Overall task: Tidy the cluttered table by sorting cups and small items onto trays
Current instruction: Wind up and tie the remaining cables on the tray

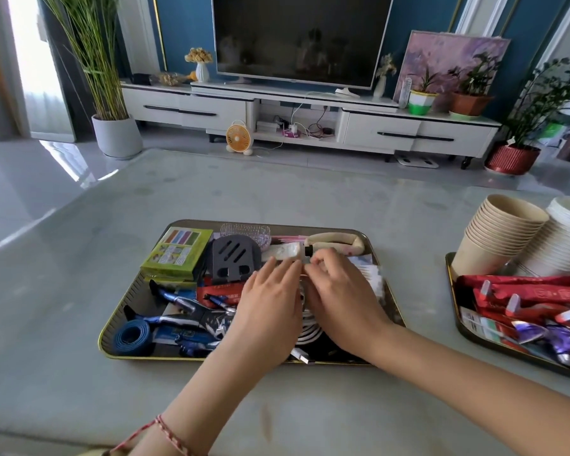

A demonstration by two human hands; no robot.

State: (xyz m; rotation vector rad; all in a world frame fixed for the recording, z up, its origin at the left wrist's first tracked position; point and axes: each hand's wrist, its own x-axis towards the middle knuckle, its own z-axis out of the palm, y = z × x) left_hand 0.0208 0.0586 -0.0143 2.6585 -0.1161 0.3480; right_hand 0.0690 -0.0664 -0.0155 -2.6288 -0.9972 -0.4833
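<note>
A dark gold-rimmed tray point(130, 302) in the middle of the table holds many small items: green boxes point(175, 253), a grey slotted plastic piece point(232, 260), blue wrapped packets point(178, 320), a blue coiled strap point(131, 337), a white coiled cable point(306, 330) and a white tube with a black cap point(288, 251). Both hands are over this tray. My left hand point(270, 301) lies flat with straight fingers on the items. My right hand point(339, 291) has curled fingers next to the tube's black cap; what it pinches is hidden.
A second tray point(449, 268) at the right edge carries stacked beige paper cups point(497, 232), stacked white cups point(563, 238) and red and purple sachets point(533, 301). Beyond the grey table point(277, 192) are a TV stand, potted plants and a small orange fan on the floor.
</note>
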